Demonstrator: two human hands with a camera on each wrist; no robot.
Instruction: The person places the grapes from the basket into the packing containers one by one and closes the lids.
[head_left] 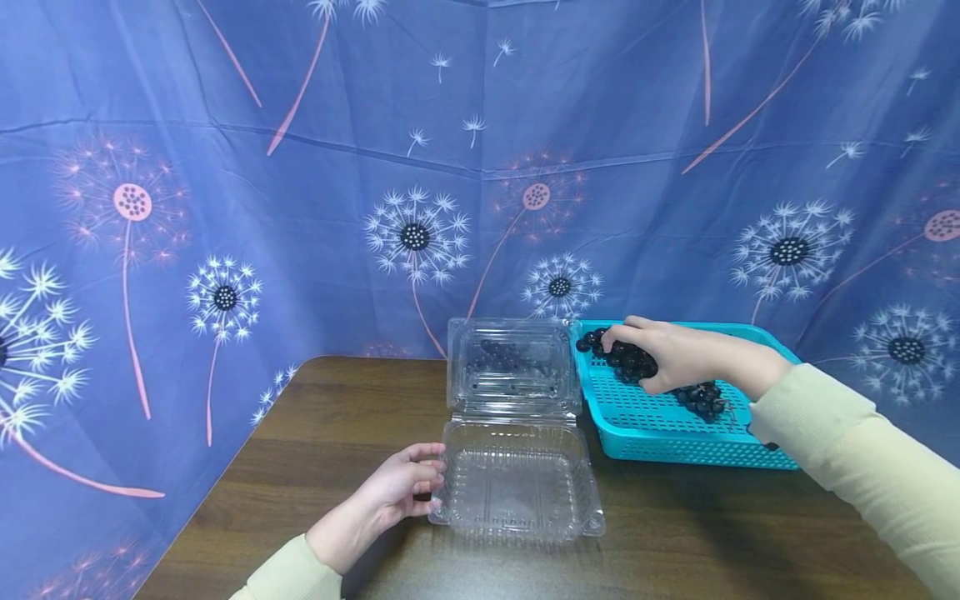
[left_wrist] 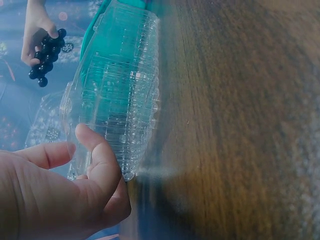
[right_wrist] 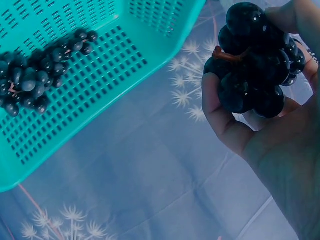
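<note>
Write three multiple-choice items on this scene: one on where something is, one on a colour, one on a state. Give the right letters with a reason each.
1. Where is the grape bunch that the right hand holds?
A. over the basket
B. inside the clear clamshell box
C. on the bare table

2. What colour is the basket?
A. red
B. turquoise
C. white

3. What state is the clamshell box in?
A. closed
B. crushed flat
C. open, lid tilted up

Answers:
1 A: the head view shows the right hand's grip round the bunch above the basket.
2 B: its perforated walls are turquoise.
3 C: the lid stands up behind the tray, which the left hand touches at its edge.
</note>
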